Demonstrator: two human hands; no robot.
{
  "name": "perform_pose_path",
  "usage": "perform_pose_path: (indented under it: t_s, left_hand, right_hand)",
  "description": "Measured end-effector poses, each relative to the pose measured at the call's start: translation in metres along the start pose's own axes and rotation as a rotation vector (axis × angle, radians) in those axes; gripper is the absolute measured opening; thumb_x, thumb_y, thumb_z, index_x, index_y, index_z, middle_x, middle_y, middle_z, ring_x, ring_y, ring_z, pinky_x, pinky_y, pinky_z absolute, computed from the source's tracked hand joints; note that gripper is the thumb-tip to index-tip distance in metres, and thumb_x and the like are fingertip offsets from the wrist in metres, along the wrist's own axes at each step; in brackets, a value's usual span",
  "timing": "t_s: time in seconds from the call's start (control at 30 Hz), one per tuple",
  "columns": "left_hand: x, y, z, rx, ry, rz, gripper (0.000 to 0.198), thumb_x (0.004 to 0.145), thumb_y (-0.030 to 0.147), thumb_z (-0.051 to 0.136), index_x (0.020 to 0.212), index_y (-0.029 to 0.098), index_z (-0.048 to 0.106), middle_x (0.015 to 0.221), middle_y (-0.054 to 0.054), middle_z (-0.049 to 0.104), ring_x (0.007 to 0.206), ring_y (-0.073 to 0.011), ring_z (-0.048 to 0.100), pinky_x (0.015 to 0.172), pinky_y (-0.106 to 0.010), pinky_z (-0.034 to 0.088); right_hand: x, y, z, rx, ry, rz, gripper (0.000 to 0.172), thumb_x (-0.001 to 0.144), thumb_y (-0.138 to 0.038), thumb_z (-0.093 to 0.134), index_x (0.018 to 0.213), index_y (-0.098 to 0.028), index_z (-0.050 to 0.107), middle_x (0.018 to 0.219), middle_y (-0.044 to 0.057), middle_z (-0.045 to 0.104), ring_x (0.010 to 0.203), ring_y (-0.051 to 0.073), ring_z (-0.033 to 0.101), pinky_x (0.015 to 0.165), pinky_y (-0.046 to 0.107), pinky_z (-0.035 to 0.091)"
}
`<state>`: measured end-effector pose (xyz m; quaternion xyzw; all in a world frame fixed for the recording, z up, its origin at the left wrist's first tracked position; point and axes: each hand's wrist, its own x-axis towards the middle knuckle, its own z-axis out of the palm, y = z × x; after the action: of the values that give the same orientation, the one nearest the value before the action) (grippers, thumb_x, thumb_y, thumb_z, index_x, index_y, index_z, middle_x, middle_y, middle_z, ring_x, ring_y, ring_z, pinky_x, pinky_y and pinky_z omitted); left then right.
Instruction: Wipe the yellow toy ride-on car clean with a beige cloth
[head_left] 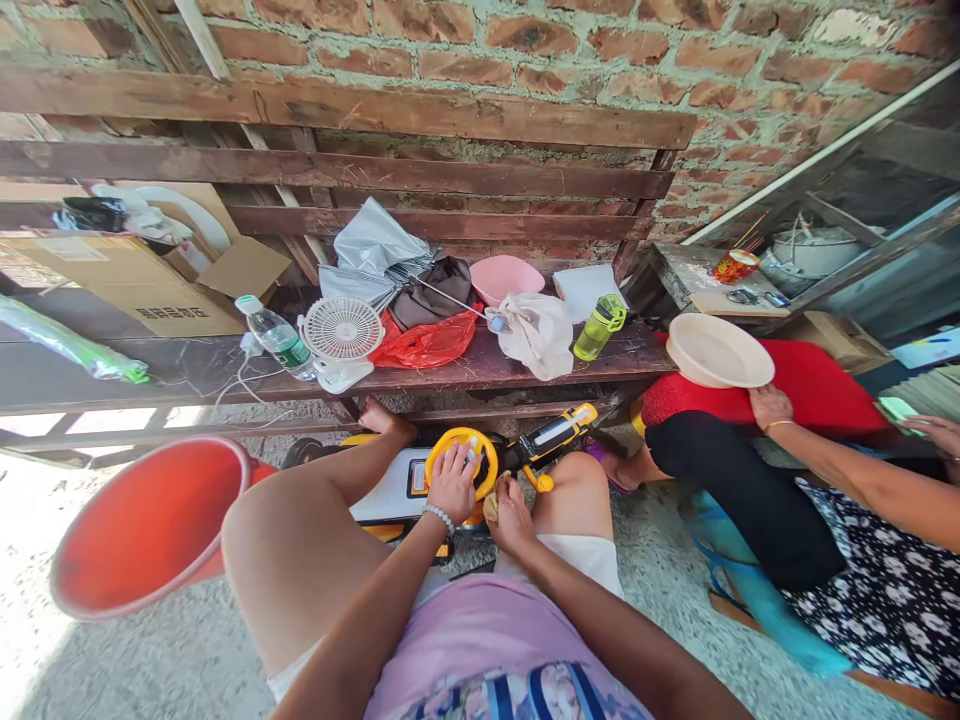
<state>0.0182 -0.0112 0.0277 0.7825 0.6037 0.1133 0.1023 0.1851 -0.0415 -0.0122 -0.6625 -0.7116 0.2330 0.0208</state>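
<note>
Between my knees stands a yellow, black and white ride-on toy vehicle with a yellow steering wheel. My left hand, a bead bracelet at its wrist, is closed over the wheel's middle and right side. Something small and pale shows by its fingertips, too small to name. Just right of the wheel, my right hand is closed on a crumpled yellowish cloth. The toy's black and yellow arm reaches up and right, with a yellow lever close to my right hand.
A wooden bench ahead carries a fan, a bottle, a red bag, a white bag and a green bottle. A red bucket stands left. At right, another person's hand touches a cream basin.
</note>
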Motion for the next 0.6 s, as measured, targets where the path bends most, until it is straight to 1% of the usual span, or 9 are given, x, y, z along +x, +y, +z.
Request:
perform_pose_path:
  t_s: [0.07, 0.13, 0.2, 0.3, 0.33, 0.4, 0.5, 0.57, 0.6]
  left_hand:
    - [0.0, 0.0, 0.0, 0.002, -0.001, 0.0, 0.058, 0.089, 0.018, 0.052, 0.146, 0.023, 0.063, 0.166, -0.009, 0.045, 0.155, -0.0352, 0.036, 0.125, -0.055, 0.029]
    - [0.0, 0.001, 0.0, 0.009, 0.0, -0.004, 0.059, 0.089, 0.018, 0.052, 0.146, 0.023, 0.062, 0.166, -0.01, 0.045, 0.155, -0.0357, 0.036, 0.125, -0.056, 0.029]
    - [0.0, 0.001, 0.001, 0.017, 0.003, -0.007, 0.059, 0.088, 0.018, 0.052, 0.146, 0.023, 0.063, 0.166, -0.01, 0.046, 0.155, -0.036, 0.037, 0.125, -0.056, 0.029]
    - [0.0, -0.001, 0.003, 0.017, 0.014, -0.004, 0.058, 0.088, 0.017, 0.052, 0.144, 0.024, 0.064, 0.165, -0.009, 0.047, 0.154, -0.0352, 0.038, 0.125, -0.056, 0.03]
    - [0.0, -0.001, 0.004, 0.016, 0.018, 0.0, 0.058, 0.088, 0.017, 0.052, 0.145, 0.024, 0.064, 0.165, -0.009, 0.047, 0.154, -0.035, 0.038, 0.125, -0.056, 0.03]
    - [0.0, -0.003, 0.006, 0.014, 0.026, 0.009, 0.058, 0.088, 0.017, 0.052, 0.145, 0.024, 0.063, 0.165, -0.009, 0.047, 0.155, -0.0348, 0.038, 0.124, -0.056, 0.031]
    - [0.0, -0.003, 0.005, 0.017, 0.03, 0.018, 0.058, 0.089, 0.018, 0.052, 0.145, 0.024, 0.063, 0.165, -0.01, 0.046, 0.155, -0.0354, 0.038, 0.124, -0.056, 0.032]
    - [0.0, -0.003, 0.004, 0.016, 0.027, 0.017, 0.057, 0.09, 0.017, 0.051, 0.145, 0.024, 0.063, 0.166, -0.01, 0.046, 0.154, -0.0353, 0.038, 0.124, -0.056, 0.032]
    - [0.0, -0.002, 0.003, 0.015, 0.025, 0.016, 0.057, 0.09, 0.017, 0.051, 0.145, 0.024, 0.063, 0.166, -0.009, 0.046, 0.155, -0.0351, 0.038, 0.124, -0.056, 0.032]
  right_hand:
    - [0.003, 0.005, -0.002, 0.03, 0.08, 0.048, 0.075, 0.085, -0.019, 0.061, 0.157, -0.011, 0.041, 0.157, 0.021, 0.044, 0.144, 0.033, 0.045, 0.112, 0.04, 0.045]
    - [0.007, 0.008, -0.006, 0.034, 0.113, 0.063, 0.072, 0.087, -0.02, 0.06, 0.156, -0.008, 0.043, 0.157, 0.021, 0.045, 0.146, 0.032, 0.043, 0.116, 0.039, 0.042]
    - [0.011, 0.007, -0.012, 0.019, 0.065, 0.054, 0.073, 0.087, -0.021, 0.062, 0.155, -0.006, 0.043, 0.157, 0.022, 0.045, 0.145, 0.031, 0.044, 0.116, 0.038, 0.042]
    - [0.012, 0.002, -0.021, -0.007, -0.027, 0.05, 0.079, 0.084, -0.021, 0.068, 0.157, -0.005, 0.041, 0.157, 0.022, 0.044, 0.142, 0.031, 0.047, 0.111, 0.035, 0.045]
    - [0.011, 0.001, -0.023, -0.018, -0.047, 0.048, 0.08, 0.083, -0.021, 0.068, 0.157, -0.007, 0.041, 0.157, 0.022, 0.045, 0.142, 0.031, 0.047, 0.109, 0.035, 0.047]
    - [0.006, -0.002, -0.027, -0.048, -0.084, 0.02, 0.075, 0.084, -0.02, 0.067, 0.155, -0.012, 0.045, 0.155, 0.02, 0.048, 0.137, 0.031, 0.051, 0.105, 0.036, 0.048]
    - [-0.005, -0.007, -0.028, -0.105, -0.162, -0.092, 0.068, 0.082, -0.014, 0.065, 0.149, -0.019, 0.054, 0.15, 0.016, 0.054, 0.129, 0.032, 0.056, 0.101, 0.038, 0.049]
    - [-0.011, -0.01, -0.025, -0.119, -0.168, -0.135, 0.07, 0.079, -0.01, 0.065, 0.147, -0.021, 0.055, 0.148, 0.015, 0.056, 0.129, 0.032, 0.056, 0.101, 0.038, 0.049]
    - [-0.013, -0.012, -0.023, -0.11, -0.15, -0.122, 0.071, 0.079, -0.01, 0.065, 0.148, -0.02, 0.054, 0.148, 0.015, 0.055, 0.129, 0.032, 0.056, 0.102, 0.038, 0.049]
